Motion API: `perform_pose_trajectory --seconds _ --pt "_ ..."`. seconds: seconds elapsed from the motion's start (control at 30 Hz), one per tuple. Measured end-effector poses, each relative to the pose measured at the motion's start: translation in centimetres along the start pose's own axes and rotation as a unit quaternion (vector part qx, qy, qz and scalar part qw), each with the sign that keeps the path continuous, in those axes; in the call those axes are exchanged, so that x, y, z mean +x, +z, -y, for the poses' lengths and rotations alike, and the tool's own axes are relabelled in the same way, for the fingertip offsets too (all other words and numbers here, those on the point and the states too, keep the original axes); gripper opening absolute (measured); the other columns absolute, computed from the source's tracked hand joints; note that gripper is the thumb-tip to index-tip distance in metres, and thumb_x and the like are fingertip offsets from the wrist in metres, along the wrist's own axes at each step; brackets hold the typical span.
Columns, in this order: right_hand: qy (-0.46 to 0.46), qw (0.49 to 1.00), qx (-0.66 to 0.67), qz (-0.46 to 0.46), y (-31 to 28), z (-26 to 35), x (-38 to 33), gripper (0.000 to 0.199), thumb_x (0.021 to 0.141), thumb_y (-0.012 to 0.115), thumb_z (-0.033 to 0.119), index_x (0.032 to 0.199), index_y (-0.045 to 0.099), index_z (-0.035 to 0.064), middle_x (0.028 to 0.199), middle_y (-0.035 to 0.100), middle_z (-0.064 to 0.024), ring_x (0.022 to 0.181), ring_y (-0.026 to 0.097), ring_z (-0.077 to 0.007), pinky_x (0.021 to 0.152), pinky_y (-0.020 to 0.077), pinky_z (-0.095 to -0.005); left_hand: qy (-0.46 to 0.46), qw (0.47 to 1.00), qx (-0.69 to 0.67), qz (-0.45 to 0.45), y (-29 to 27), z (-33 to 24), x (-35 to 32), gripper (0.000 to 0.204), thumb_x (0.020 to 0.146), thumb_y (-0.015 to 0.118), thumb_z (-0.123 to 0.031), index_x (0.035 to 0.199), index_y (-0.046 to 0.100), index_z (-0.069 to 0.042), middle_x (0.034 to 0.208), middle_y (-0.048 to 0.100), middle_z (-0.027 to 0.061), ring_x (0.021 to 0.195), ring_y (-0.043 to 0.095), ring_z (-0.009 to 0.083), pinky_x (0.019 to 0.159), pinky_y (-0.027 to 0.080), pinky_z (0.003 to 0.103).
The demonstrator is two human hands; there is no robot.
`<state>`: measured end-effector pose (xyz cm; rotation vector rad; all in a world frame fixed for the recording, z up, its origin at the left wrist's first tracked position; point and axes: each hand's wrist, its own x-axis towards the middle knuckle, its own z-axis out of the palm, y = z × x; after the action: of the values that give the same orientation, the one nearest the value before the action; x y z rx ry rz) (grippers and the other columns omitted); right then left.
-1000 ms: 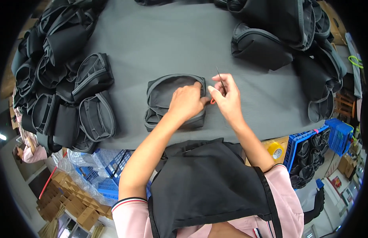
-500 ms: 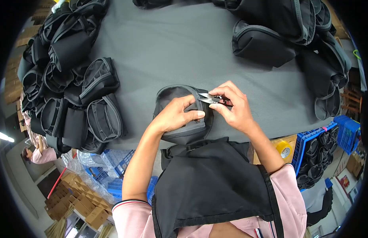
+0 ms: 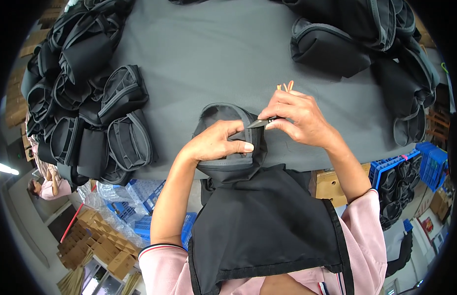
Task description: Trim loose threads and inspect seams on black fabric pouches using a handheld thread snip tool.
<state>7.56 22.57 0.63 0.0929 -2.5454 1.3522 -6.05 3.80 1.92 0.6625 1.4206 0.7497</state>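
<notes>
A worker in a pink shirt [image 3: 162,268] and black apron [image 3: 267,226] bends over a black bag [image 3: 229,173] at the near edge of a gray-covered desk [image 3: 213,54], just beyond the apron. The left hand [image 3: 216,142] is curled over the bag's mouth, thumb on the edge band and fingers reaching inside, gripping the fabric. The right hand [image 3: 297,117], its fingers closed around a small pair of scissors [image 3: 261,123], points the blades left at the band, near the left hand's fingertips; whether the tips touch the fabric cannot be told. A bit of orange [image 3: 290,86] shows above the right hand's knuckles. More black bags crowd the desk in a left-hand pile [image 3: 85,98] and a right-hand pile [image 3: 336,46]. Below the desk, cardboard boxes [image 3: 108,248] stand to the left, and a blue crate [image 3: 378,174] holding dark bags sits to the right.
</notes>
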Motion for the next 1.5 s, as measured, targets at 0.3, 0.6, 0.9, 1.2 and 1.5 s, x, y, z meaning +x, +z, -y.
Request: perform_pose_trajectory --seconds 0.3,0.6,0.9,1.2,1.5 --pt "0.063 0.997 0.038 0.018 -1.0 0.3 0.2 0.025 0.064 0.071 0.007 0.088 0.064 0.0072 0.079 0.057 -0.0028 0.067 0.055 -0.0183 0.058 0.0394 -0.0312 0.004 1.0 -0.024 0.011 0.2 0.1 0.0 0.027 0.079 0.069 -0.024 0.089 0.059 -0.002 0.076 0.063 0.0023 0.071 0.056 0.0092 0.063 0.044 0.026" --pt "-0.013 0.99 0.054 0.127 -1.6 -0.2 1.4 0.022 0.067 0.071 0.011 0.088 0.064 0.0088 0.079 0.056 -0.0012 0.065 0.051 -0.0188 0.062 0.0367 -0.0322 -0.004 0.999 0.038 0.039 0.0 0.1 0.0 0.027 0.078 0.069 -0.026 0.089 0.059 -0.003 0.074 0.063 0.0024 0.068 0.056 0.0101 0.06 0.044 0.027" --pt "-0.033 0.992 0.031 0.116 -1.6 -0.6 0.4 0.02 0.066 0.072 0.01 0.085 0.065 0.0086 0.075 0.056 -0.0012 0.066 0.051 -0.0209 0.062 0.038 -0.0329 -0.017 0.999 0.006 0.039 0.0 -0.2 -0.2 0.025 0.079 0.068 -0.022 0.09 0.059 -0.003 0.074 0.062 0.0015 0.069 0.056 0.0089 0.059 0.044 0.026" --pt "0.236 0.96 0.147 0.014 0.6 2.0 0.3 0.036 0.066 0.077 0.017 0.089 0.054 0.0034 0.067 0.047 0.0001 0.059 0.041 -0.0115 0.055 0.0372 -0.0256 0.015 0.999 0.032 -0.026 1.6 -1.0 1.1 0.026 0.079 0.068 -0.02 0.092 0.06 0.001 0.076 0.063 0.0077 0.076 0.058 0.0143 0.07 0.045 0.028" --pt "0.236 0.969 -0.077 -0.021 2.9 1.9 -0.8 0.022 0.073 0.064 0.011 0.085 0.046 0.0055 0.074 0.057 -0.0104 0.061 0.056 -0.0313 0.053 0.0431 -0.0388 0.047 0.98 0.115 -0.152 3.8 -0.6 3.2 0.03 0.074 0.068 -0.02 0.098 0.065 -0.003 0.091 0.066 0.0154 0.086 0.061 0.0299 0.077 0.046 0.037"
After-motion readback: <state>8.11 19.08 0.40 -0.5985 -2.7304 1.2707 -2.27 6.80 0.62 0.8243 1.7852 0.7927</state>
